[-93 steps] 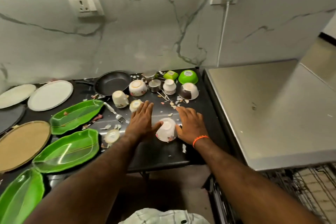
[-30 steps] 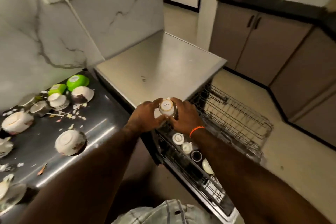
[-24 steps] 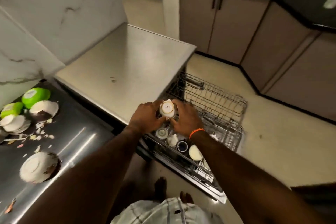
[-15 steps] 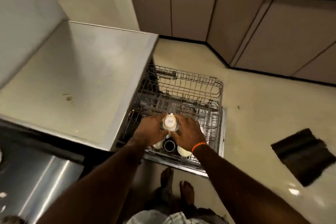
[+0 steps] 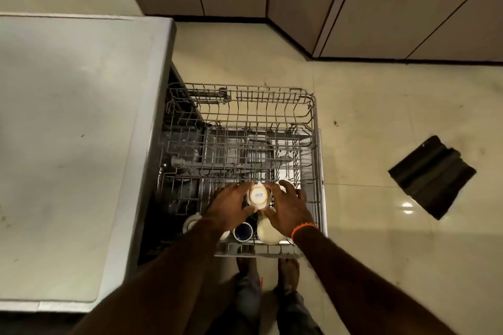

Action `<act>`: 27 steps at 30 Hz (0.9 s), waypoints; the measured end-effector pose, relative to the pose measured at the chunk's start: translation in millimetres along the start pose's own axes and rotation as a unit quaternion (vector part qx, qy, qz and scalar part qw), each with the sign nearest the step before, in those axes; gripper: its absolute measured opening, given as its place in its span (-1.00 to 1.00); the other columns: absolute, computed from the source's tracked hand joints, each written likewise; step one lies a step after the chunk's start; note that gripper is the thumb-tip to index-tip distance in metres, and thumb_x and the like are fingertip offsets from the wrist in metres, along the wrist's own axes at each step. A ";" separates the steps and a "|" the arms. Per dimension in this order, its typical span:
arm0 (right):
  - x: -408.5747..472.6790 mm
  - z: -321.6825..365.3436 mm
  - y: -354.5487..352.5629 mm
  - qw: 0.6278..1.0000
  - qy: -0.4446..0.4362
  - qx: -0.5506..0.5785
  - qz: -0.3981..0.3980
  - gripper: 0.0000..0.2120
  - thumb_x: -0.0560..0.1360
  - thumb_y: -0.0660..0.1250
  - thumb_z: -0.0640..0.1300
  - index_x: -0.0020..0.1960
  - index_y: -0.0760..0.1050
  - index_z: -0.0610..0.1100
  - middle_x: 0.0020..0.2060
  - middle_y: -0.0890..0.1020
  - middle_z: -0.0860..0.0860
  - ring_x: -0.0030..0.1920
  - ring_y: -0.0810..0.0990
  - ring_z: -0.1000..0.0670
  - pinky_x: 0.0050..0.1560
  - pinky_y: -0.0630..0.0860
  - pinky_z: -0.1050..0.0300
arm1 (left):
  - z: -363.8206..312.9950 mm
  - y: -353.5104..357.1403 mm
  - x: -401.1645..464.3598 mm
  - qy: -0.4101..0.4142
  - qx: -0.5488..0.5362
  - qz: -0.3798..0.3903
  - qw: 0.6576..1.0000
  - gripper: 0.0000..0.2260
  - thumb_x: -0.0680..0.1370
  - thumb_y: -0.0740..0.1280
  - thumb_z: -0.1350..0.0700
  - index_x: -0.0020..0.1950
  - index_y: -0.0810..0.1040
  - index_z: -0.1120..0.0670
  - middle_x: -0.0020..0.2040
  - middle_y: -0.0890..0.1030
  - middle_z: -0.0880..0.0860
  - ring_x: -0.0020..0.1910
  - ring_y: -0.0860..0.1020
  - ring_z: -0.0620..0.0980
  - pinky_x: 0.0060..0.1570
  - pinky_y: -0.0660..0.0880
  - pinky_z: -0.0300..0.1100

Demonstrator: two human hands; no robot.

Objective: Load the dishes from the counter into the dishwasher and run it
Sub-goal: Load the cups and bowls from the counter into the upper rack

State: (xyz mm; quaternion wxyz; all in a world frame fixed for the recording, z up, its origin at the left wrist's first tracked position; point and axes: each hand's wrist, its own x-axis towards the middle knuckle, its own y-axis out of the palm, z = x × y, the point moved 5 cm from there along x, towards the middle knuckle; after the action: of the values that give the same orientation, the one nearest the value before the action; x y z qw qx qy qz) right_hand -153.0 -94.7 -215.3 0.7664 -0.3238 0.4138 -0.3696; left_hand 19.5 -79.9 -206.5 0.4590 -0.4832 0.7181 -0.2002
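Both hands, left hand [image 5: 231, 209] & right hand [image 5: 290, 211], clamped round an upside-down small white ceramic bowl [image 5: 258, 195], lower middle of frame, over the pulled-out grey wire dishwasher rack [image 5: 315, 144] w/ cups.

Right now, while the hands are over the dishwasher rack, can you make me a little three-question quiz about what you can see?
1. True or false: both the left hand and the right hand hold the white bowl.
2. Which way is the bowl turned? A) base up B) opening up C) on its side
3. Fill in: the bowl is held above the wire ____ pulled out of the dishwasher.

Key: 1 true; 2 A; 3 rack. A dark cup and a pale dish already sit at the rack's near edge.
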 end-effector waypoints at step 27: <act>62.9 -19.2 50.3 0.994 0.042 -0.090 0.035 -0.31 0.43 0.43 0.04 0.49 0.27 0.00 0.37 0.53 -0.01 0.56 0.11 -0.16 0.37 -0.27 -0.16 | 40.3 49.7 53.6 -0.025 -0.002 -0.021 0.999 -0.42 0.48 0.51 -0.04 0.47 0.41 -0.05 0.24 0.63 0.06 0.22 0.56 0.12 0.22 0.42 -0.05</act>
State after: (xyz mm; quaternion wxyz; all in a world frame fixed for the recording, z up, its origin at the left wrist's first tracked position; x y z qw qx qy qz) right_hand -130.7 -124.8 -289.1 0.7287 -0.3612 0.4882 -0.3165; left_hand 22.5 -98.2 -287.8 0.4716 -0.5041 0.6964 -0.1961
